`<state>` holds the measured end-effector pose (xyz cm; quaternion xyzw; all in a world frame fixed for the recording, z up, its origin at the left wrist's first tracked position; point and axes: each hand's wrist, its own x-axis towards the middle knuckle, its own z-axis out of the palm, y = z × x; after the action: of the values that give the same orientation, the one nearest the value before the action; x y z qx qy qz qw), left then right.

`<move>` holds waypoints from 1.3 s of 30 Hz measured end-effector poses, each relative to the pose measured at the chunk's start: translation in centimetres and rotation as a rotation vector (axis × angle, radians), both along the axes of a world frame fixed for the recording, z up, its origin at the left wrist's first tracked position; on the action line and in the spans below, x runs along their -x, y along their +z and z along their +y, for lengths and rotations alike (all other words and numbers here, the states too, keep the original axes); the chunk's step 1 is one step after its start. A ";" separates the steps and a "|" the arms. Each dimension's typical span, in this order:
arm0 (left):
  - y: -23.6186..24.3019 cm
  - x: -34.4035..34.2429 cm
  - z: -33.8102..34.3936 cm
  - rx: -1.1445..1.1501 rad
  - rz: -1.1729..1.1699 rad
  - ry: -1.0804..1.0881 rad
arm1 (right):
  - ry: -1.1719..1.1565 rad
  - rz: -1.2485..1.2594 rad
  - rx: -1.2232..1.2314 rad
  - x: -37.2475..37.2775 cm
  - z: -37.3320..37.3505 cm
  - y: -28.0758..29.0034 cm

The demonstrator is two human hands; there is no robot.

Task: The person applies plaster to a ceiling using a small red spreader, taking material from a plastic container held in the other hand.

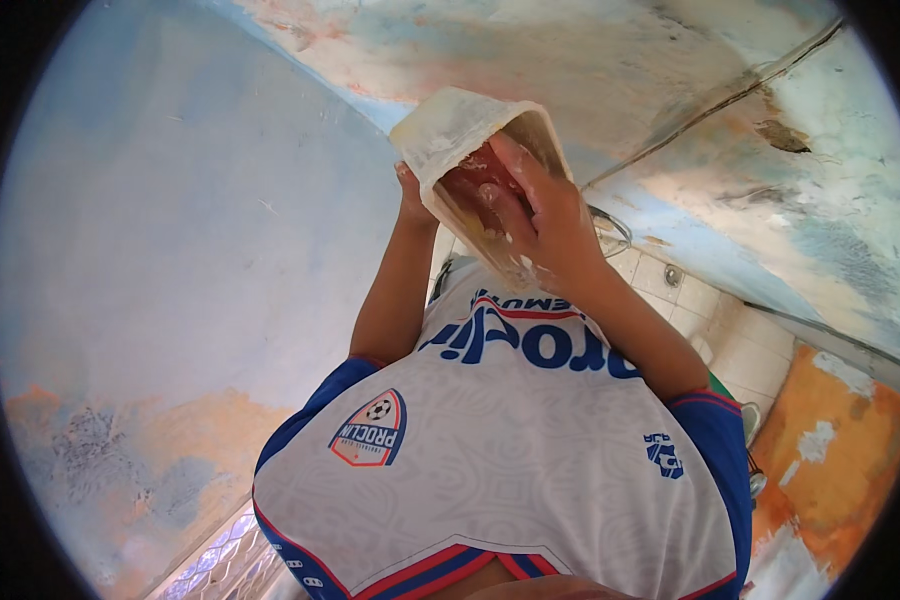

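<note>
A pale, box-shaped plastic container [448, 128] is held up in front of my chest, tilted with its opening toward me. Whitish residue smears its sides and rim. My left hand [411, 192] grips it from the left; most of the fingers are hidden behind the wall. My right hand [560, 222] reaches into the opening with bent fingers that carry white smears. A reddish surface [462, 185] shows inside by those fingertips. Whether it is a tool or the container's contents is unclear, and part of the fingers is hidden.
A pale blue wall [190, 200] with patchy orange areas rises on the left. Another mottled wall [610, 60] has a dark crack [720, 100]. White tiles [660, 270] with a round drain [673, 275] lie below. An orange, white-stained surface [820, 440] is at lower right.
</note>
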<state>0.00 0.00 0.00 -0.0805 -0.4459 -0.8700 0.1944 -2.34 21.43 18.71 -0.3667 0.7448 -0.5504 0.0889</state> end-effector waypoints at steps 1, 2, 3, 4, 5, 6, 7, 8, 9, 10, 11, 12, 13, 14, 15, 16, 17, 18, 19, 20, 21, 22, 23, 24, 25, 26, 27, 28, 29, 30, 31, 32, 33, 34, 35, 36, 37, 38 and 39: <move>-0.2 0.8 0.0 0.037 0.002 0.001 | -0.023 -0.003 0.018 0.2 0.3 -0.3; -0.3 1.5 -0.1 0.045 -0.008 -0.005 | -0.042 -0.006 0.036 0.5 0.4 -0.5; -0.4 1.4 0.0 0.047 -0.024 0.004 | -0.041 -0.012 0.022 0.4 0.6 -0.6; -0.4 1.5 0.0 0.019 -0.053 0.002 | -0.039 -0.018 0.008 0.4 0.7 -0.6; -0.4 1.2 0.1 0.001 -0.074 -0.001 | -0.036 -0.025 -0.006 0.4 0.9 -0.6; -0.2 0.8 0.3 -0.019 -0.102 -0.005 | -0.011 -0.073 0.021 0.3 1.0 -0.8; 1.0 0.7 0.5 -0.022 -0.118 -0.012 | 0.012 -0.116 0.054 0.4 1.1 -1.1; 2.1 0.6 0.6 -0.025 -0.134 -0.021 | 0.032 -0.160 0.087 0.6 1.2 -1.3; 2.3 0.2 0.1 -0.004 -0.128 -0.046 | 0.052 -0.209 0.126 0.6 1.3 -1.6; 2.6 -0.1 -0.3 0.016 -0.122 -0.069 | 0.069 -0.258 0.166 0.7 1.3 -1.8; 1.7 -0.7 -1.1 -0.065 -0.165 -0.111 | 0.084 -0.307 0.206 0.7 1.4 -2.0; 1.9 -0.8 -1.2 -0.102 -0.202 -0.121 | 0.103 -0.334 0.231 0.9 1.5 -2.1; 2.1 -1.0 -1.5 -0.138 -0.242 -0.129 | 0.121 -0.361 0.255 1.0 1.7 -2.2; 2.3 -1.4 -1.6 -0.127 -0.284 -0.101 | 0.139 -0.388 0.280 1.1 1.7 -2.3; 3.0 -1.4 -1.4 -0.122 -0.316 -0.077 | 0.132 -0.416 0.284 1.3 1.7 -2.3; 3.5 -1.4 -1.4 -0.054 -0.310 -0.067 | 0.125 -0.444 0.288 1.5 1.7 -2.4; 4.1 -1.4 -1.4 0.013 -0.303 -0.056 | 0.119 -0.472 0.293 1.6 1.6 -2.5; 4.4 -1.3 -1.6 0.078 -0.287 -0.040 | 0.098 -0.485 0.302 1.8 1.5 -2.7; 4.2 -1.2 -2.2 0.113 -0.290 -0.035 | 0.078 -0.499 0.311 1.8 1.4 -3.2; 3.7 -1.3 -2.9 0.147 -0.294 -0.030 | 0.057 -0.512 0.321 1.9 1.3 -3.5; 3.2 -1.2 -3.3 0.140 -0.285 -0.036 | 0.043 -0.540 0.332 2.1 1.4 -3.6; 2.7 -1.2 -3.9 0.133 -0.278 -0.041 | 0.028 -0.569 0.343 2.3 1.5 -3.6; 2.1 -1.3 -4.4 0.086 -0.263 -0.058 | 0.013 -0.598 0.354 2.4 1.3 -3.5; 1.9 -1.1 -4.7 0.036 -0.247 -0.080 | -0.011 -0.591 0.369 2.4 1.0 -3.4; 1.7 -1.2 -5.1 0.019 -0.311 -0.052 | -0.034 -0.583 0.385 2.5 0.7 -3.2; 1.5 -1.6 -5.6 0.001 -0.376 -0.023 | -0.056 -0.576 0.401 2.5 0.2 -3.0; 1.6 -1.5 -5.9 -0.017 -0.434 0.000 | -0.077 -0.606 0.444 2.6 -0.3 -2.9; 1.7 -1.5 -6.2 -0.049 -0.425 0.005 | -0.097 -0.635 0.487 2.6 -0.9 -2.9; 1.8 -1.7 -6.5 -0.081 -0.418 0.011 | -0.115 -0.664 0.531 2.5 -1.6 -2.9; 1.9 -1.5 -6.8 -0.111 -0.404 0.013 | -0.108 -0.695 0.600 2.5 -2.3 -2.8; 2.0 -1.7 -7.4 -0.174 -0.358 -0.013 | -0.101 -0.726 0.668 2.3 -2.9 -2.6; 2.0 -2.0 -8.0 -0.156 -0.371 -0.004 | -0.092 -0.756 0.735 2.1 -3.4 -2.4; 2.2 -2.0 -8.8 -0.133 -0.382 -0.001 | -0.099 -0.822 0.734 2.0 -3.7 -2.3; 2.2 -2.1 -9.4 -0.115 -0.391 0.002 | -0.108 -0.875 0.800 1.8 -4.0 -1.9; 2.0 -1.8 -10.0 -0.147 -0.383 -0.030 | -0.130 -0.914 0.871 1.5 -4.4 -1.4; 1.7 -2.3 -10.8 -0.176 -0.381 -0.047 | -0.136 -0.964 0.942 1.5 -4.7 -1.4; 1.5 -2.7 -11.7 -0.201 -0.385 -0.067 | -0.096 -1.012 0.986 1.8 -4.5 -2.7; 1.4 -3.3 -12.5 -0.209 -0.372 -0.067 | -0.126 -1.036 1.013 1.9 -4.6 -3.2; 1.1 -3.8 -13.4 -0.215 -0.362 -0.064 | -0.154 -1.062 1.044 1.6 -4.7 -3.7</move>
<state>3.76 -13.37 1.12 0.0839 -0.3753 -0.9186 0.0908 -3.99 16.74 15.04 0.0070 0.2673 -0.9399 0.2123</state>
